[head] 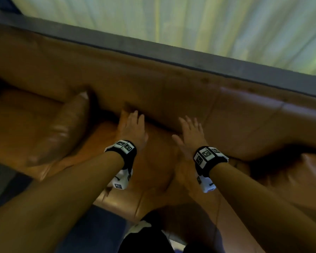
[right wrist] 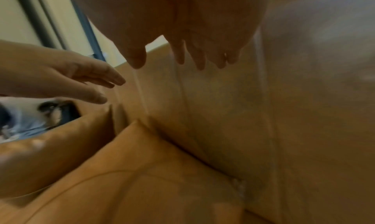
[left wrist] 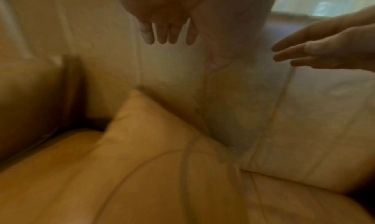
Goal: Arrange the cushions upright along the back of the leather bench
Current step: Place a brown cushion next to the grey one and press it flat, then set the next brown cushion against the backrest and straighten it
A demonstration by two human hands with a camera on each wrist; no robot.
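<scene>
A tan leather cushion [head: 153, 157] lies flat on the bench seat [head: 11, 114], its far corner [left wrist: 138, 113] against the backrest [head: 153, 84]. My left hand [head: 133, 125] and right hand [head: 190, 132] both reach over it with fingers straight and hold nothing. The wrist views show the left fingers [left wrist: 168, 35] and right fingers [right wrist: 192, 56] spread just short of the backrest. A second cushion [head: 62, 130] leans tilted at the left, one corner up. A third cushion [head: 263, 123] rests against the backrest at the right.
Behind the backrest run a grey ledge [head: 171, 52] and pale curtains [head: 208, 24]. Dark blue floor [head: 91, 230] and my own leg [head: 146, 238] lie at the bench's front edge. The picture is blurred by motion.
</scene>
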